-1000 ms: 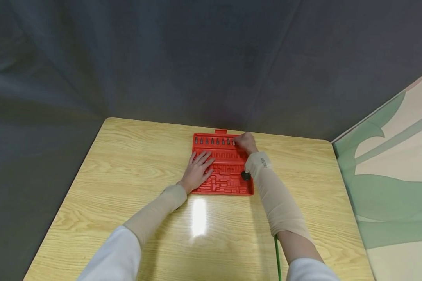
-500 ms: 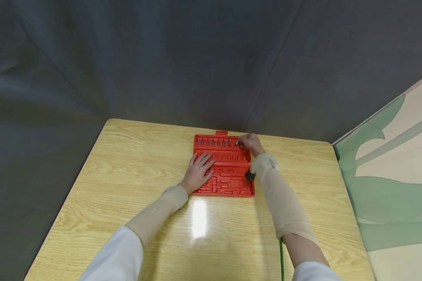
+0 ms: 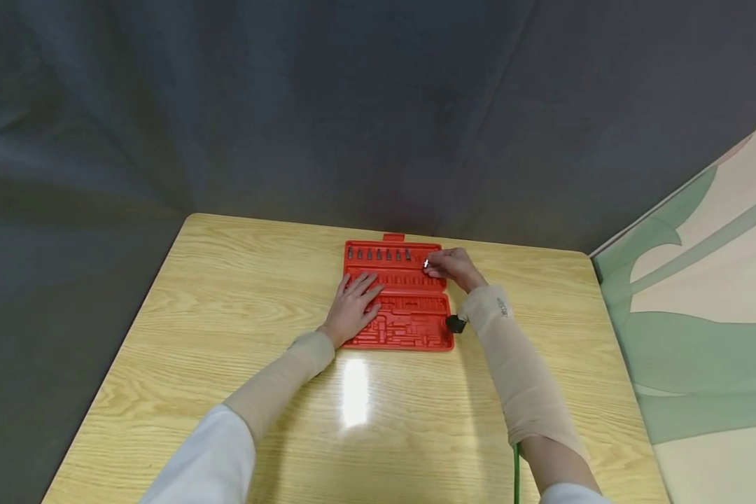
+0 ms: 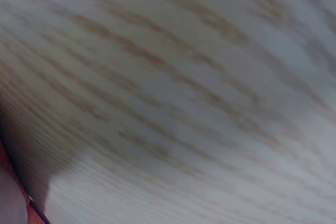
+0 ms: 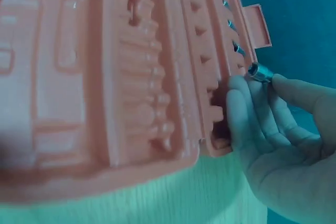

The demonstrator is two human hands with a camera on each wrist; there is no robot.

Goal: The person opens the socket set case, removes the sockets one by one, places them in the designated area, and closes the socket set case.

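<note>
left hand (image 3: 355,304): flat, fingers spread, palm down | right hand (image 3: 451,266): fingertips pinching, wrist raised | both forearms extended forward

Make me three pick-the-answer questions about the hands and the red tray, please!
1. Where does the left hand lie?
A. flat on the red tray
B. on the bare table
C. in the air

2. What colour is the tray?
A. blue
B. red
C. green

3. What is the right hand doing?
A. lying flat and holding nothing
B. gripping the tray's edge
C. pinching a small silver bit

Answers: 1 A, the head view shows its straight fingers spread on the tray's left side. 2 B, it is red against the wooden table in the head view. 3 C, the right wrist view shows the bit held between fingertips, near the tray's far row.
</note>
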